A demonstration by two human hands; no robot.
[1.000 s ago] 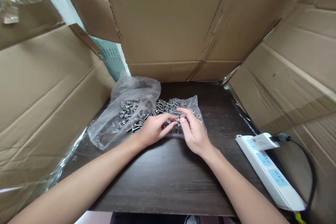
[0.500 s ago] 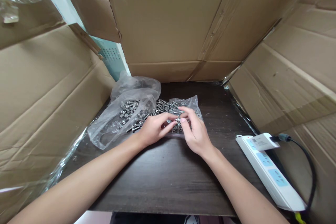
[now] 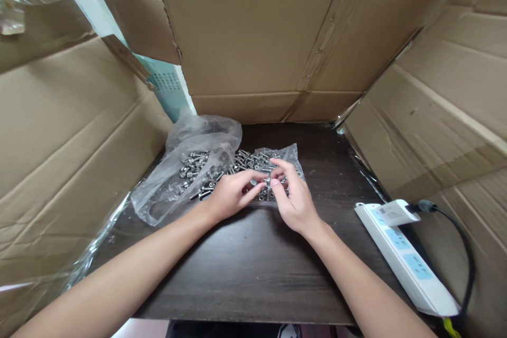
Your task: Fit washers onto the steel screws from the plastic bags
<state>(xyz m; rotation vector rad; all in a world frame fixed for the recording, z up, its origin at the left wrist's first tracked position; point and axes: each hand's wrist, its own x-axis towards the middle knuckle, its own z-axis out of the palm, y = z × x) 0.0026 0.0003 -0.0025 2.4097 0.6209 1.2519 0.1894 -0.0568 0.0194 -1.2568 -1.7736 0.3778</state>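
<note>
Standing at the left edge, a cardboard wall (image 3: 75, 142) is flanking a dark table (image 3: 245, 269). Left of centre, a clear bag (image 3: 194, 140) is partly covering bolts (image 3: 244, 160). At centre, the left hand (image 3: 233, 193) is pinching a metal piece (image 3: 268, 181) too small to identify; the right hand (image 3: 295, 196) is gripping its right side by the fingertips. Just behind the right hand, a second bag (image 3: 291, 153) is lying flat. At lower right, a power strip (image 3: 430, 288) is holding a plug (image 3: 398, 213).
</note>
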